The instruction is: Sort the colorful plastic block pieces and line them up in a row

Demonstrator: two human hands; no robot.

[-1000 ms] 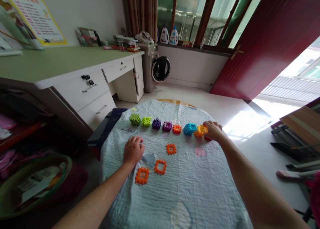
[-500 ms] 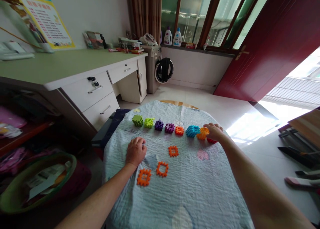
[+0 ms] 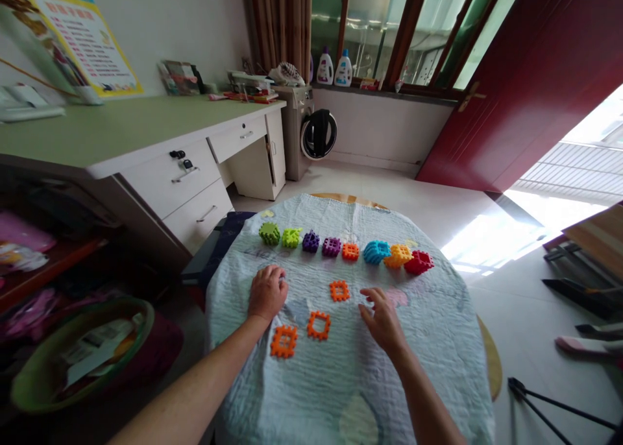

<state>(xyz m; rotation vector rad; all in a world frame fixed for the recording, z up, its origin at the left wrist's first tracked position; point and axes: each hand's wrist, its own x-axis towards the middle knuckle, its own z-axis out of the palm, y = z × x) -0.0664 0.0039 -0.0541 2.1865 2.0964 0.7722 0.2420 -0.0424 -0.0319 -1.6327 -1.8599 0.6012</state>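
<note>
My left hand [image 3: 268,293] rests on the cloth with its fingers curled; anything inside is hidden. Over the cloth, my right hand [image 3: 383,320] is open and empty, thumb and fingers apart. Just left of its fingertips lies a flat orange interlocking square [image 3: 339,283]. An open orange frame [image 3: 318,312] and a larger orange square [image 3: 283,329] lie nearer me, right of my left forearm. Behind stands a row of interlocking-block pieces: green [image 3: 269,233], lime [image 3: 291,238], dark purple [image 3: 310,241], purple [image 3: 331,246], orange [image 3: 350,244], blue [image 3: 376,252], yellow [image 3: 398,255], red [image 3: 419,262].
A pale blue cloth [image 3: 389,393] covers the round table, whose wooden edge [image 3: 489,357] shows at right. Left are a desk [image 3: 146,127] with drawers and a basket [image 3: 146,315] on the floor. A washing machine [image 3: 294,133] and red door [image 3: 506,88] stand behind.
My right hand has left the red and yellow blocks at the row's right end and come back toward me, beside the loose orange squares. My left hand stays in place.
</note>
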